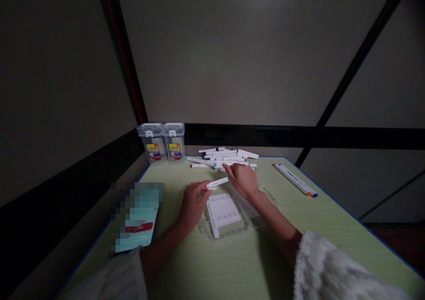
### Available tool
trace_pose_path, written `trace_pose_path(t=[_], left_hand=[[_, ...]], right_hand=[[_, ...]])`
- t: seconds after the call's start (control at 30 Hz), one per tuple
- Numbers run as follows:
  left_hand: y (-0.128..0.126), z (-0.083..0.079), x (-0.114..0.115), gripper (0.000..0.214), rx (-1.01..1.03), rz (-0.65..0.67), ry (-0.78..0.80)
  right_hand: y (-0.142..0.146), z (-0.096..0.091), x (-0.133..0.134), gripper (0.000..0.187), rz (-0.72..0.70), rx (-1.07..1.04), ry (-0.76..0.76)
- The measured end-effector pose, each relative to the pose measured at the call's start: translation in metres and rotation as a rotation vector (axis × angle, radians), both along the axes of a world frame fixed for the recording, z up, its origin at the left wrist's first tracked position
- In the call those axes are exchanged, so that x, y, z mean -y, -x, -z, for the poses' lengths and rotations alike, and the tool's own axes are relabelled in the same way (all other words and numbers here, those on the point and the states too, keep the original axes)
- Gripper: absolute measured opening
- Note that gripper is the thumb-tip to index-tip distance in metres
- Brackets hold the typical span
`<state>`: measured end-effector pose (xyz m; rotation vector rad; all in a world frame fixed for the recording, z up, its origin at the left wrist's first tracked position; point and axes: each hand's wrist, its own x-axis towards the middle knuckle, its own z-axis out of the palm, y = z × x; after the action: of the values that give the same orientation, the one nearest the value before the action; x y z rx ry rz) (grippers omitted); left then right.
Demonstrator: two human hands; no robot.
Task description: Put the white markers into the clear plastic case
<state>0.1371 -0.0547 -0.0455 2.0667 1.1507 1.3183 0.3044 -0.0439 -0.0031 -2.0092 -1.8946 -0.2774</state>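
A white marker (217, 183) is held up at a slant above an open clear plastic case. My left hand (192, 204) pinches its left end between thumb and fingers. At the marker's other end my right hand (244, 179) is closed, its curled fingers against that end and partly hidden. Below, the clear case (229, 234) lies unfolded on the table. Inside its left half are a white printed card (224, 209) and another white marker (213, 220) along the left wall. My right forearm covers part of the case's other half.
Behind my hands lies a loose pile of white markers (221, 155). Two lidded clear boxes (152, 147) with yellow labels stand at the back left. A teal packet (141, 220), partly pixelated, lies left; a couple of markers (295, 180) lie near the table's right edge.
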Motion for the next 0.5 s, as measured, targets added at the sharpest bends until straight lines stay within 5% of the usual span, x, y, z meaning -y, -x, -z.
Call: trace_pose_path(t=[0.23, 0.5], left_hand=[[0.002, -0.002, -0.001, 0.018, -0.016, -0.029, 0.021], [0.005, -0.005, 0.0, 0.015, -0.011, -0.008, -0.01]], right_hand=[[0.004, -0.002, 0.001, 0.053, -0.101, -0.143, -0.079], [-0.013, 0.006, 0.016, 0.032, -0.311, -0.902, -0.151]])
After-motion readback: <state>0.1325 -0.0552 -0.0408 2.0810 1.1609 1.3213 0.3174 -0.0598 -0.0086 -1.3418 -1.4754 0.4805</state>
